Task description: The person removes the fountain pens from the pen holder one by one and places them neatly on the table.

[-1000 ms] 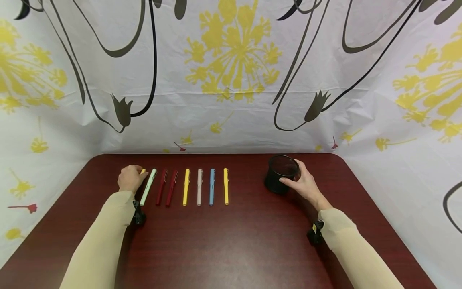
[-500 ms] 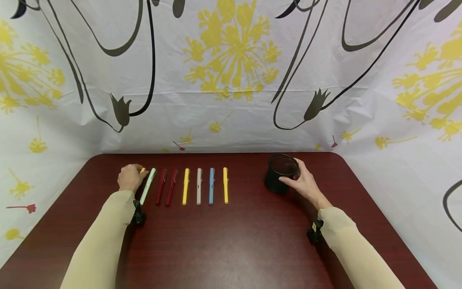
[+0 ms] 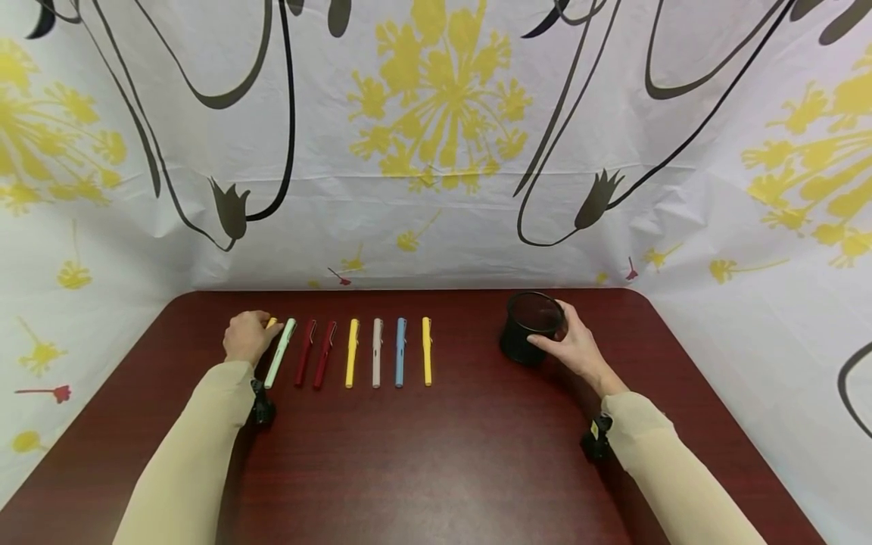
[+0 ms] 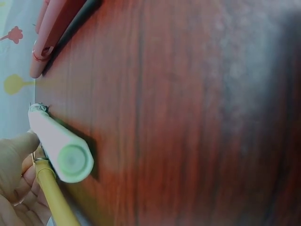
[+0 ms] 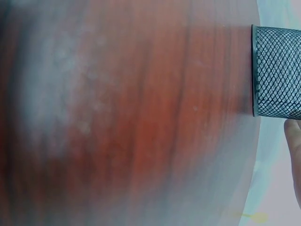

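Observation:
At the left end of a row of pens, my left hand (image 3: 247, 337) grips a yellow pen (image 4: 51, 188) near its clip; in the head view only a bit of that pen shows past the fingers. Close beside it lies a mint green pen (image 3: 280, 353), which the left wrist view shows end-on next to the thumb (image 4: 21, 143). On the right, my right hand (image 3: 575, 348) holds a black mesh pen cup (image 3: 524, 344), thumb on the near side and fingers behind it. The cup stands upright on the table, and the right wrist view catches its mesh wall (image 5: 280, 73).
Rightward along the row lie two dark red pens (image 3: 325, 356), a yellow pen (image 3: 352, 353), a pinkish-grey pen (image 3: 377, 353), a blue pen (image 3: 400, 353) and another yellow pen (image 3: 427, 352). A patterned white sheet (image 3: 306, 250) hangs behind the dark red-brown table (image 3: 436, 454).

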Tool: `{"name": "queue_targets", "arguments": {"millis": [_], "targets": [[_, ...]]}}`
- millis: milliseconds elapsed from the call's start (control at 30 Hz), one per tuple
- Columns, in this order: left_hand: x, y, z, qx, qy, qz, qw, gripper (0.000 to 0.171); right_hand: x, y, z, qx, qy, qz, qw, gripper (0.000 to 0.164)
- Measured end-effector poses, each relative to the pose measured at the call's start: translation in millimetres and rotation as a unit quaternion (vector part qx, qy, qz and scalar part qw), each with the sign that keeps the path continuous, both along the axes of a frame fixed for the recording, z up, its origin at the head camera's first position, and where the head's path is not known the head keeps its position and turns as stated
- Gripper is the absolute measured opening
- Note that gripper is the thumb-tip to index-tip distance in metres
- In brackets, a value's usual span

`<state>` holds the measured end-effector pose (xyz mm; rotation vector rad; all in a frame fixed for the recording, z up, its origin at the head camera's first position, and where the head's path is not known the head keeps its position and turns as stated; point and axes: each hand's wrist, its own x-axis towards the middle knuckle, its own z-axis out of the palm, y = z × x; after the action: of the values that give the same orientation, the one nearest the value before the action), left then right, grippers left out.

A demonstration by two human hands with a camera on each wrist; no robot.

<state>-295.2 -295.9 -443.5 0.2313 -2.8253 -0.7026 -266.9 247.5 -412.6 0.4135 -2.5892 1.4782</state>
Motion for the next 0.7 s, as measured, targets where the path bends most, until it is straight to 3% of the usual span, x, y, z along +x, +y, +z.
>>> {"name": "queue_targets", "arguments": {"millis": [233,700], "targets": [[3.7,-1,5.4,0.001,-0.006,-0.006,1.0,0.047,-16.2,9,-22.2,0.002,-0.005,-0.007,1.0,0.076],[2.9,16,21.4,-0.029,0.038,-0.029,0.9984,0.047,-15.9,12,-25.7,0.046,-0.013,-0.01,0.999,0.082]]}}
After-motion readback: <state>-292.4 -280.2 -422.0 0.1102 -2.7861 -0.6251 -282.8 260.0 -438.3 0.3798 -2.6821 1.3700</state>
